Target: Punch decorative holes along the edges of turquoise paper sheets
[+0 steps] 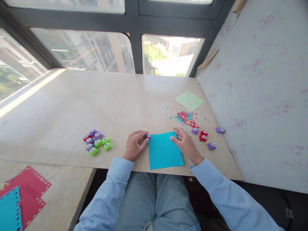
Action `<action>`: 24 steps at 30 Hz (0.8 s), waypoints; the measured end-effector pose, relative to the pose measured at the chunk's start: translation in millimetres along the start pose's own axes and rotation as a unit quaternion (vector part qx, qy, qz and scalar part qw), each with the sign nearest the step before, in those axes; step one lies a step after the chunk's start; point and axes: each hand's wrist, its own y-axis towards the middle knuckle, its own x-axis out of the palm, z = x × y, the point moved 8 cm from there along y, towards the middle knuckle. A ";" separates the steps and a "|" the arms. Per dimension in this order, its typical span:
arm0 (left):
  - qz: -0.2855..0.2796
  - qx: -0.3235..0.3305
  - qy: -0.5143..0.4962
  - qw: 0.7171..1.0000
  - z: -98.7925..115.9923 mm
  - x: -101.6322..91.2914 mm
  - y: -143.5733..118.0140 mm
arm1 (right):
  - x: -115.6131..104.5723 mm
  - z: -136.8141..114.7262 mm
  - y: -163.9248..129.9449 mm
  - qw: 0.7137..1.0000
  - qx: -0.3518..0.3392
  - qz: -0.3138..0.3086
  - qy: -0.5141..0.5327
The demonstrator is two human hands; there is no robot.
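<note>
A blue square of paper (165,151) lies flat near the front edge of the pale stone counter (101,106). My left hand (135,145) rests on the counter at the paper's upper left corner, its fingers closed on a small purple punch (147,136) that sits on that corner. My right hand (184,142) lies on the paper's right edge and pins the upper right corner down with its fingers. A small hole shows near that corner.
A cluster of several purple, green and red punches (96,141) lies to the left. More punches (203,135) and red and blue confetti (185,117) lie to the right, with a pale green sheet (189,100) behind. Punched red and blue sheets (22,195) lie at lower left. A wall stands at right.
</note>
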 end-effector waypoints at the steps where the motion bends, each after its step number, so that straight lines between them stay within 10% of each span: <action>1: 0.001 0.003 -0.001 1.000 0.5 -0.1 0.0 | -2.1 -3.5 -3.7 1.000 -0.014 0.008 -0.010; 6: 0.007 0.010 -0.014 1.000 1.0 -0.6 -0.9 | -7.1 -39.9 -31.0 0.969 -0.174 0.048 -0.170; 11: 0.065 -0.041 -0.064 0.995 -5.6 -10.5 -4.4 | 36.2 -52.3 -53.0 0.893 -0.303 -0.077 -0.324; 24: 0.039 -0.040 -0.033 0.998 0.9 -9.2 -2.2 | 67.7 -27.7 -47.8 0.850 -0.311 -0.100 -0.413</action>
